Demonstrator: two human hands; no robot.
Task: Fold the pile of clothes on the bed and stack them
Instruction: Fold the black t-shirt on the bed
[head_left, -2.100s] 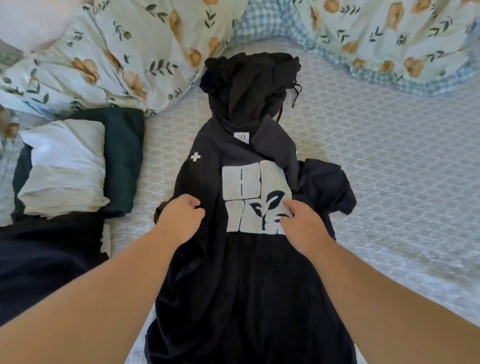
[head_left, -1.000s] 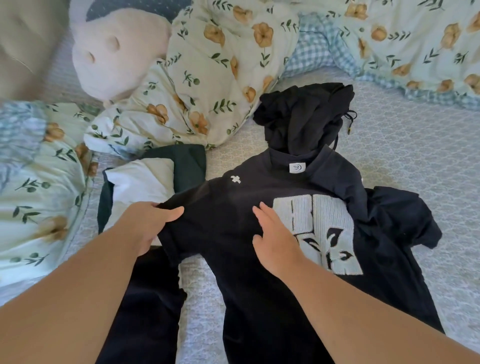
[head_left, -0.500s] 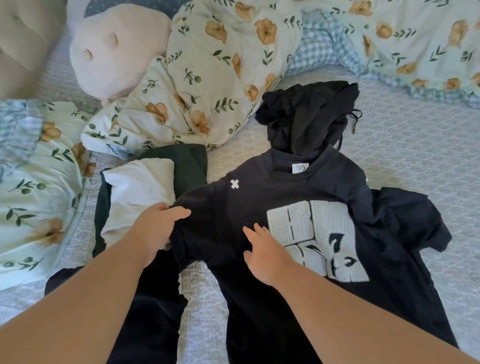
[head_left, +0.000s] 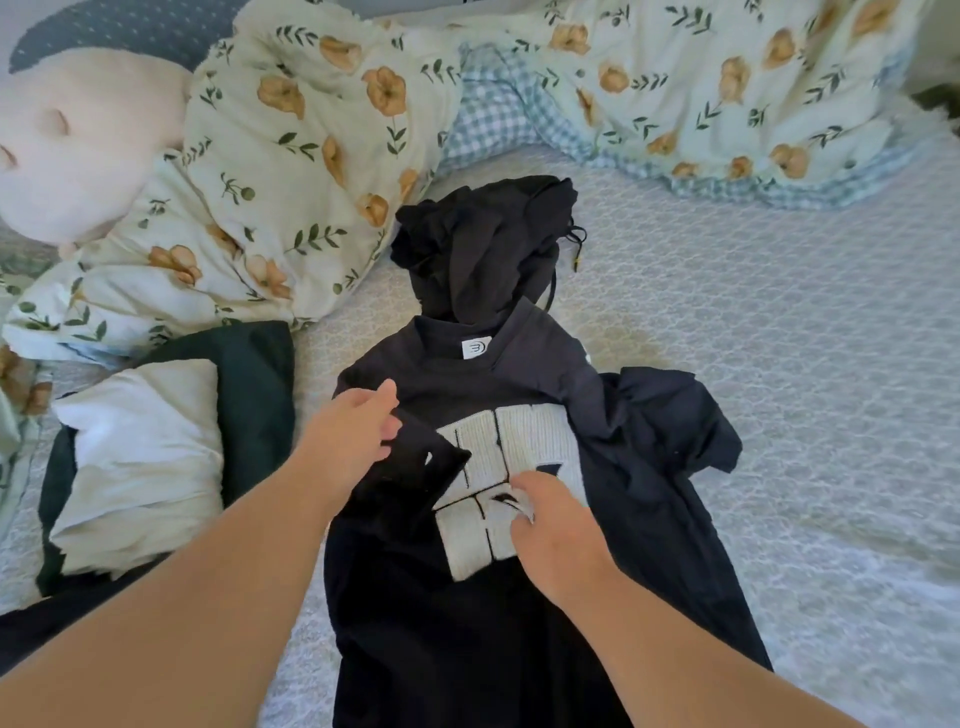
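A black T-shirt (head_left: 519, 639) with a white block print (head_left: 519, 441) lies flat on the bed, its collar label pointing away from me. Its left sleeve (head_left: 421, 462) is folded inward over the chest, and my left hand (head_left: 353, 436) grips that sleeve at its edge. Resting on the print is my right hand (head_left: 550, 530), fingers down on the fabric and holding nothing. The right sleeve (head_left: 675, 421) lies crumpled out to the side. Beyond the collar sits a bunched black hooded garment (head_left: 483, 244) with a drawstring.
At left, a folded white garment (head_left: 135, 457) lies on a folded dark green one (head_left: 254, 395), with a dark cloth (head_left: 31, 623) in front. A floral duvet (head_left: 291, 171) and a pink plush cushion (head_left: 67, 150) fill the back. Patterned grey bedspread (head_left: 779, 364) spreads right.
My left hand has carried the shirt's left sleeve from the left side inward onto the chest. My right hand has shifted right onto the print.
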